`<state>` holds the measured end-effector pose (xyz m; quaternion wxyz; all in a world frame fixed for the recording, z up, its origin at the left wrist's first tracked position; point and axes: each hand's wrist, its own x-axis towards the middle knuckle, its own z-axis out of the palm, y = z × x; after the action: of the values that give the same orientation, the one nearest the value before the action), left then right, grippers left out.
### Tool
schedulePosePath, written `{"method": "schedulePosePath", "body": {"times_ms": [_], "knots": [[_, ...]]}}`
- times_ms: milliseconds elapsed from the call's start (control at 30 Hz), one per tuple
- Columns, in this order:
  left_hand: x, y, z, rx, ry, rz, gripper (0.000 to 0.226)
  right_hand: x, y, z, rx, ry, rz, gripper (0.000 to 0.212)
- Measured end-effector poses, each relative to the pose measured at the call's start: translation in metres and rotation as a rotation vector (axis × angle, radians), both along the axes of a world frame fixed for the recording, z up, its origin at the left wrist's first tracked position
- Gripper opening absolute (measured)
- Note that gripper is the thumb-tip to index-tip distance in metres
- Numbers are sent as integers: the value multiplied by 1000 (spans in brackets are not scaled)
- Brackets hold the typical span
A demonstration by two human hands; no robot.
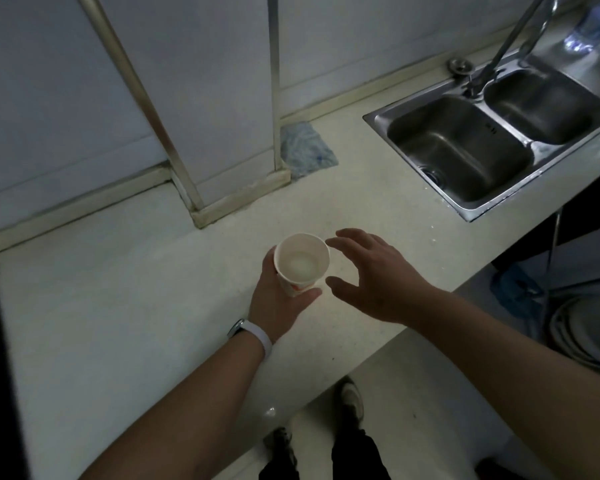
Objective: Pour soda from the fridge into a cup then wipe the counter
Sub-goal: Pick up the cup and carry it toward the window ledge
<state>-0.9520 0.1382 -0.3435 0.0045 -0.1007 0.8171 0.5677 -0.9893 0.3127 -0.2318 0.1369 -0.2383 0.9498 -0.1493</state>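
cup [302, 263]: held above the counter [118, 289], long axis near vertical, mouth up, tipped slightly toward 12 o'clock; pale liquid seen inside.
left hand [278, 299]: wrapped round the cup wall from 7 o'clock.
right hand [371, 275]: fingers spread, nothing held, just beside the cup at 3 o'clock.
cloth [305, 148]: laid at 12 o'clock, against the wall.
sink [492, 140]: at 2 o'clock.

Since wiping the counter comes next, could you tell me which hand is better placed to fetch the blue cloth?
Probably the right hand: it is open and free, while the left hand holds the paper cup. The blue cloth lies by the wall.
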Motion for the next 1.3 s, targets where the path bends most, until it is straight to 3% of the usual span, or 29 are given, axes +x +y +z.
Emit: {"method": "schedulePosePath", "body": {"times_ms": [233, 633, 900, 1300], "knots": [[-7, -1, 6, -67, -25, 17, 74, 0, 2, 3, -7, 10, -17, 64], [-8, -18, 60, -119, 45, -77, 72, 11, 4, 50, -36, 98, -60, 64], [-3, -2, 115, 22, 166, -175, 67, 34, 22, 86, -70, 213, -176, 62], [-26, 69, 164, 58, 234, -406, 81, 74, 108, 122, -64, 326, -404, 64]]}}
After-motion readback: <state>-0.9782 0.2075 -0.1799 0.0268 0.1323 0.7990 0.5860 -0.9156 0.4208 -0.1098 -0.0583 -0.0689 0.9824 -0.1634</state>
